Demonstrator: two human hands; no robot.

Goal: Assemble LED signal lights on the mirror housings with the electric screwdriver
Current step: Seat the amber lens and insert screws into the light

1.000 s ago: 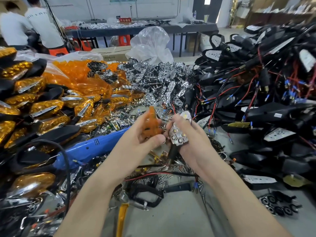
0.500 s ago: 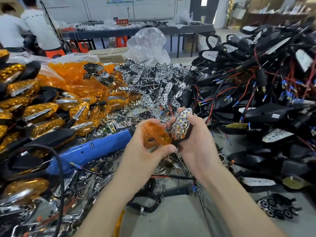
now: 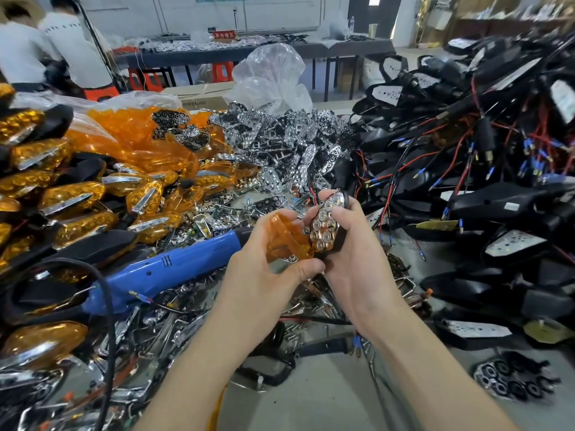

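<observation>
My left hand (image 3: pixel 264 275) grips an amber lens cover (image 3: pixel 284 237) and holds it against the left edge of a mirror housing with a chrome LED reflector (image 3: pixel 325 227) on its face. That black housing sits in my right hand (image 3: pixel 354 256), fingers curled round it, reflector facing me. The blue electric screwdriver (image 3: pixel 168 272) lies on the table left of my hands, untouched, its black cable (image 3: pixel 105 306) looping toward the front.
Finished amber-lensed housings (image 3: pixel 62 197) pile up at left, loose amber lenses (image 3: pixel 130 135) and chrome reflectors (image 3: pixel 280 144) behind my hands. Black housings with red and black wires (image 3: pixel 466 169) fill the right. Screws and chrome trims litter the table front. Two people stand far left.
My left hand has brought the amber lens across to the housing in my right hand. The housing has turned so that its reflector faces me.
</observation>
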